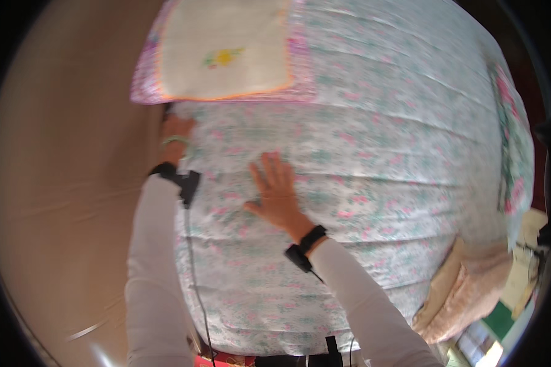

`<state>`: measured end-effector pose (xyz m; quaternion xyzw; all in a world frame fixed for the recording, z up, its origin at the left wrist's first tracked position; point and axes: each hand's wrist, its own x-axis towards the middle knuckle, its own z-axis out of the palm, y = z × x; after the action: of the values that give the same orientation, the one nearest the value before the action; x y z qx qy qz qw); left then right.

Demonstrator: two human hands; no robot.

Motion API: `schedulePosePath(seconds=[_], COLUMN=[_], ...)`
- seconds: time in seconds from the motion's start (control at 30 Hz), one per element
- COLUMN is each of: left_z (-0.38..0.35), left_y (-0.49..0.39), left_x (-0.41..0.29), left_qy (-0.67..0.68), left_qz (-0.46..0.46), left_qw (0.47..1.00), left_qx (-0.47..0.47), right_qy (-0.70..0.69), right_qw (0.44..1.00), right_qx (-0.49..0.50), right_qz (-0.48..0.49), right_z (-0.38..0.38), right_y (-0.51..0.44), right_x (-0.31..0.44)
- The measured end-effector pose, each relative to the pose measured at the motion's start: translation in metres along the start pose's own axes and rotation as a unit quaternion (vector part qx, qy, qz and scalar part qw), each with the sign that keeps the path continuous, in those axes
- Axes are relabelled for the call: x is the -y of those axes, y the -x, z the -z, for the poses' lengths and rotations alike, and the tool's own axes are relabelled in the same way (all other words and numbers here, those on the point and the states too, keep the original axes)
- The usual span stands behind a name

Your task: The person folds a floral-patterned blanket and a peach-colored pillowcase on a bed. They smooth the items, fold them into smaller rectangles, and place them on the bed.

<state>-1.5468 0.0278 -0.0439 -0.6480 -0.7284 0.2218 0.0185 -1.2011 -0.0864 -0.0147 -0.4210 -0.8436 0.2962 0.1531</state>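
Observation:
A pale bed sheet [385,151] printed with pink and green flowers covers the mattress, with creases running across it. My right hand [275,197] lies palm down on the sheet, fingers spread, holding nothing. At the sheet's left edge, beside the brown surface, is my left hand [178,130]; its fingers are blurred and partly hidden, so I cannot tell whether they grip the sheet. Black straps with small devices and cables are on both wrists. Above my hands lies a cream cloth [248,41] with an embroidered yellow flower, on a pink and purple patterned cloth [303,87].
A smooth brown surface [59,160] runs along the bed's left side. A fluffy pinkish-beige blanket [473,293] lies folded at the lower right corner. At the far right edge is a bunched floral cloth [516,151]. Something red [225,361] shows at the bottom.

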Motion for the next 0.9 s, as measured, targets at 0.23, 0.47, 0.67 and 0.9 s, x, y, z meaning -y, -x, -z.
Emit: schedulePosePath(seconds=[0.23,0.47,0.67,0.9], left_z=[-0.011,0.018,-0.005,0.044], left_y=[-0.010,0.011,-0.009,0.069], left_x=[0.018,0.014,-0.008,-0.042], left_qy=[0.406,0.076,0.005,0.061], left_qz=[0.222,0.128,0.201,0.013], left_qw=[0.886,0.988,0.979,0.966], left_qx=[-0.030,-0.038,-0.004,-0.250], right_qy=[-0.037,-0.077,-0.058,-0.019], right_qw=[0.999,0.993,0.996,0.998], right_qx=[0.026,-0.090,-0.069,-0.057], right_qz=[-0.005,-0.011,-0.002,-0.003], right_z=[0.018,0.013,0.003,-0.004], right_y=[0.002,-0.002,-0.009,-0.008], right_x=[0.002,0.012,0.002,0.002])
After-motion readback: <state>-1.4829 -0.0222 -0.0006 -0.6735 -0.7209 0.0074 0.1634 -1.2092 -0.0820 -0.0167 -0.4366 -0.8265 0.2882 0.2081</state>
